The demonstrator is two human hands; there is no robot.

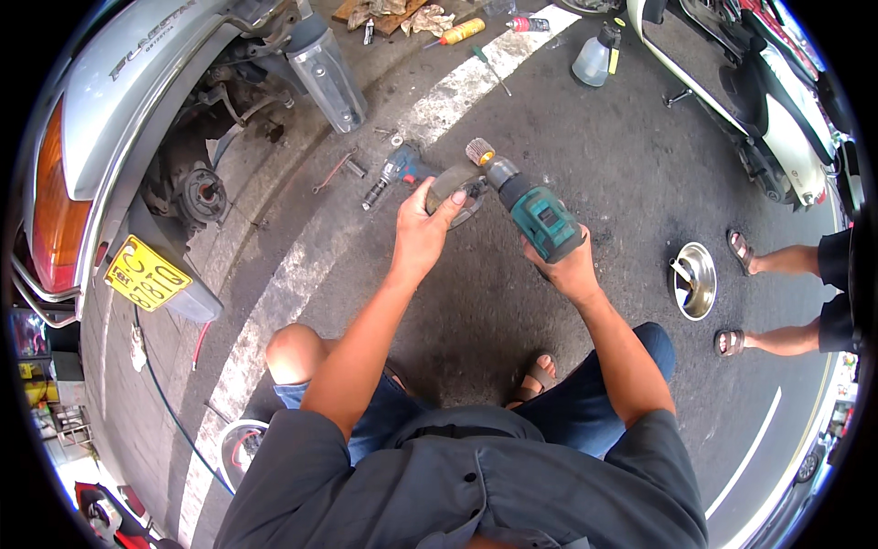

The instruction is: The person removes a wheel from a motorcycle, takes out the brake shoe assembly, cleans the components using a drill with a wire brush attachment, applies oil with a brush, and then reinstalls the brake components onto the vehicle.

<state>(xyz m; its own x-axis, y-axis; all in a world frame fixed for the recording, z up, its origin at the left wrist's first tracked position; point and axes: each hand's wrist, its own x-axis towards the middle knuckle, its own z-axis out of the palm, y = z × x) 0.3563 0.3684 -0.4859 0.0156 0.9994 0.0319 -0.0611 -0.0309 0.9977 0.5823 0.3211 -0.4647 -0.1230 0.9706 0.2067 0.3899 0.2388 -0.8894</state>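
Note:
My left hand (422,224) is closed around a curved brake shoe (443,189), held up in front of me with its arc to the far left. In my right hand (569,271) is a teal and black cordless drill (541,216), gripped by its handle and pointing away and to the left. A round, bristly brush (479,151) sits in the drill's chuck, close by the brake shoe's far end; whether they touch I cannot tell. Beyond the shoe, a blue cordless impact wrench (401,170) lies on the ground, partly hidden by it.
A silver scooter (146,55) stands at left, its brake hub (203,194) bare. A spanner (331,174), screwdriver (492,69) and spray bottle (594,60) are farther off. At right are a metal bowl (701,284), another person's legs (785,261) and a white scooter (786,128).

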